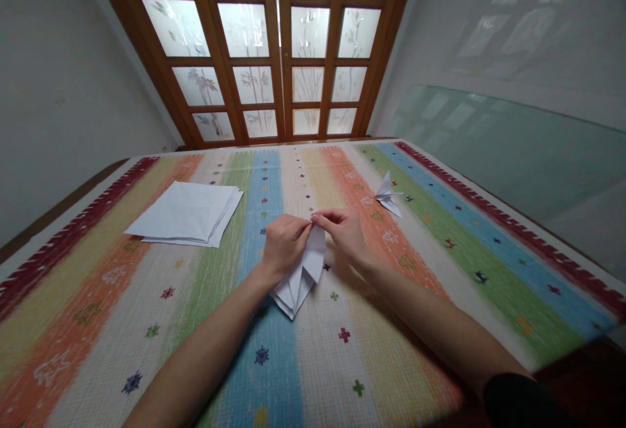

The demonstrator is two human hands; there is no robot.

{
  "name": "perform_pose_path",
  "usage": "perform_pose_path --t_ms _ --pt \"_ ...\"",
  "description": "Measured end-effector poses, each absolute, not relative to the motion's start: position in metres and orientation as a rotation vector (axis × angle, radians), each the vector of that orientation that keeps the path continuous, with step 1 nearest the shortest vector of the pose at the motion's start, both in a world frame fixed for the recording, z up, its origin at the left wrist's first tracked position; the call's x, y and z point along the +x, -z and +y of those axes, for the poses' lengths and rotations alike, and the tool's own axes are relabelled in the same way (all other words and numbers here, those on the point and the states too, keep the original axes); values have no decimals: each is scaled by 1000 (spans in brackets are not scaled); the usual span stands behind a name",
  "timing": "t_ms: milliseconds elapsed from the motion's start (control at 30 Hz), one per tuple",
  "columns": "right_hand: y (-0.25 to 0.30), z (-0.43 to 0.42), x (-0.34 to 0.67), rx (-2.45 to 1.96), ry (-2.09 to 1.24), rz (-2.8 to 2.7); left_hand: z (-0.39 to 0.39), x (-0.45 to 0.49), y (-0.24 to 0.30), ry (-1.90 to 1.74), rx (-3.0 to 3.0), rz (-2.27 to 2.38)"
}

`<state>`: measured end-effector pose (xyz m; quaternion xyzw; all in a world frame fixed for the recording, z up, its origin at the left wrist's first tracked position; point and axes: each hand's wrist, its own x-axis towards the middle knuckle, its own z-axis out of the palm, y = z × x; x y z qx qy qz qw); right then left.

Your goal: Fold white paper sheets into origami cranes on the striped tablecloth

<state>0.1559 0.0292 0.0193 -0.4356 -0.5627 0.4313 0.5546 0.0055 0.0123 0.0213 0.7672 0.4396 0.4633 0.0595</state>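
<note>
Both hands (315, 235) on folded paper (303, 275)

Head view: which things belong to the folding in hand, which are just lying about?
In hand: half-folded white paper, pinched at its top by left hand and right hand.
Lying about: stack of white sheets, untouched; folded paper crane, untouched; striped cloth underneath.

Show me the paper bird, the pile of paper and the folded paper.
paper bird (388, 196): head view, on its middle.
pile of paper (188, 213): head view, middle of top sheet.
folded paper (306, 273): head view, on its lower flaps.
</note>
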Motion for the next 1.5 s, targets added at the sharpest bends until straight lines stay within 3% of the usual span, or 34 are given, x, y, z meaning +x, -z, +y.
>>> perform_pose_path --t_ms 533,1000,1167,1367,1500 --pt "-17 32 158 -975 -1035 -1373 16 3 -18 -1512 2508 1333" --pt "-14 35 161 -907 -1049 -1518 22 1 -28 -1469 1710 1413" --pt "-14 43 180 -785 -590 -1783 29 -2 -26 -1447 1553 1336" --pt "-20 45 218 -367 513 -2330 34 1 -18 -1511 1390 1245" --pt "-21 39 221 -48 769 -2493 35 5 -12 -1531 1414 1201"
